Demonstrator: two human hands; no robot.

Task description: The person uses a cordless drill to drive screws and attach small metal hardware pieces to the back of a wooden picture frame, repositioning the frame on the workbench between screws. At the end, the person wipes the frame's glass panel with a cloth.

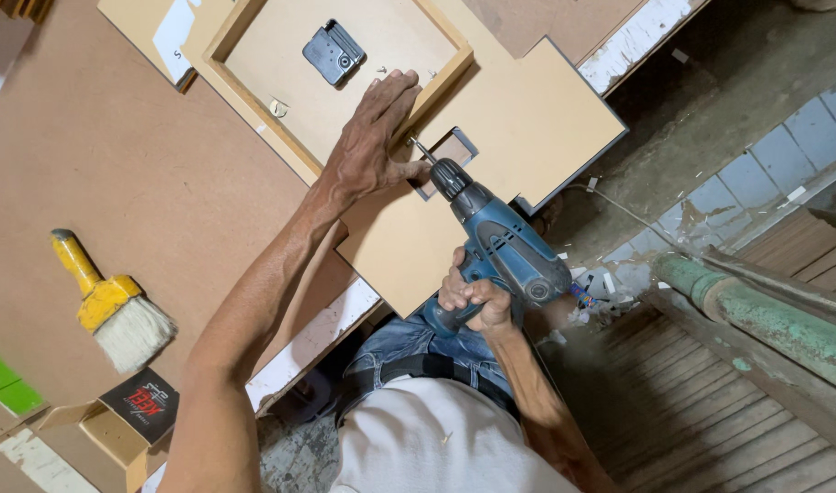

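Framing black mechanism (334,52): wooden frame (253,100)

Drill (502,251): blue-teal body w/ black chuck & dark grip. Next to drill, wooden frame (345,91) pale tan, light beige backing; small mechanism box (334,52) inside it dark grey/black. Far from drill, paintbrush (115,306): yellow handle & ferrule, off-white bristles. Workbench (116,164) under drill brown. Beyond drill, pipe (765,315) faded green. Below drill, jeans (418,342) blue denim, shirt (436,438) white.

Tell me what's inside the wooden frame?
Inside the wooden frame sit a black clock mechanism, small screws and a metal hanger. The left hand covers one corner.
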